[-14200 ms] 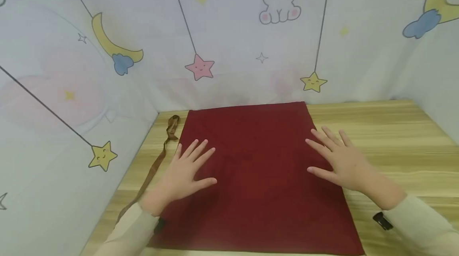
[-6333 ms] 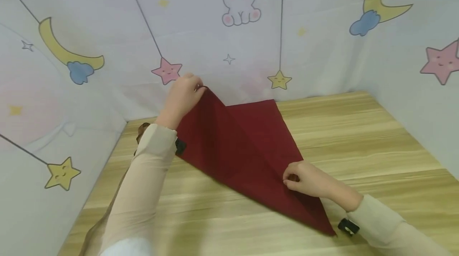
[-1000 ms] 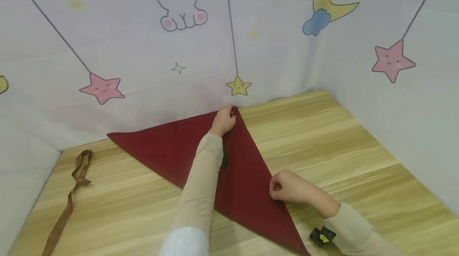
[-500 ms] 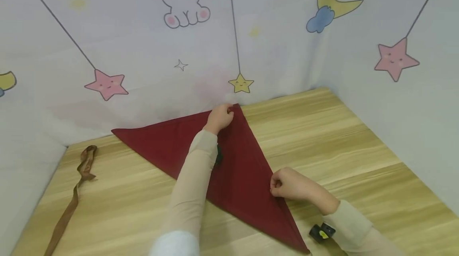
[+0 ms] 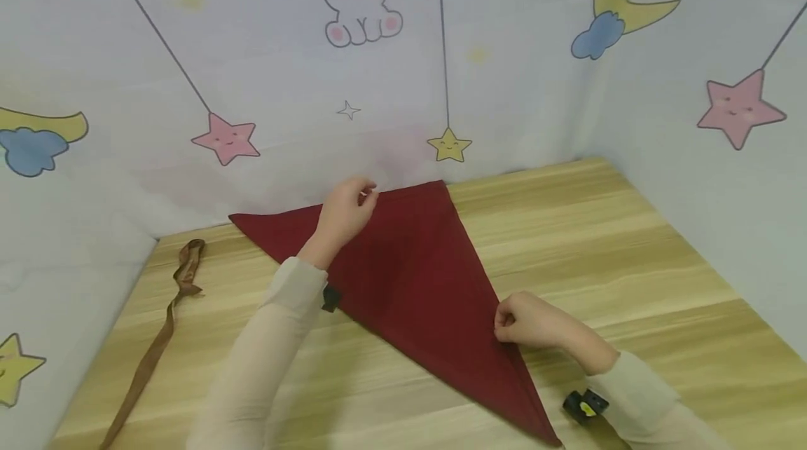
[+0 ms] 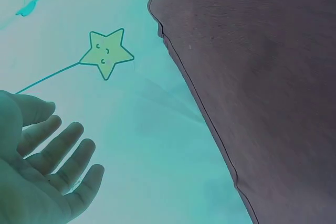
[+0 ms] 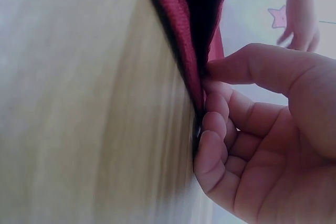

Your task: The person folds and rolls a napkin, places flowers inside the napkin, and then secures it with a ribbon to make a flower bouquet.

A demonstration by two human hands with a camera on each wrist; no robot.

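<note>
A dark red cloth (image 5: 410,268), folded into a triangle, lies on the wooden table with one long side running diagonally toward me. My right hand (image 5: 536,324) pinches its right edge between thumb and index finger; the right wrist view shows two layers of the cloth (image 7: 167,3) meeting at those fingertips. Over the far left part of the cloth hovers my left hand (image 5: 343,215). Seen from the left wrist, that left hand (image 6: 47,166) has loosely bent, spread fingers, holds nothing and is apart from the cloth (image 6: 252,77).
A brown ribbon (image 5: 157,345) with a looped far end trails along the left side of the wood-grain table (image 5: 605,261). White fabric walls (image 5: 284,78) printed with stars, moons and a rabbit stand at the back and sides. A small black device (image 5: 585,404) sits at the right wrist.
The square cloth has been folded into a triangle. In the last half second my left hand has let go near the far corner and moved left; the right hand still pinches the right edge.
</note>
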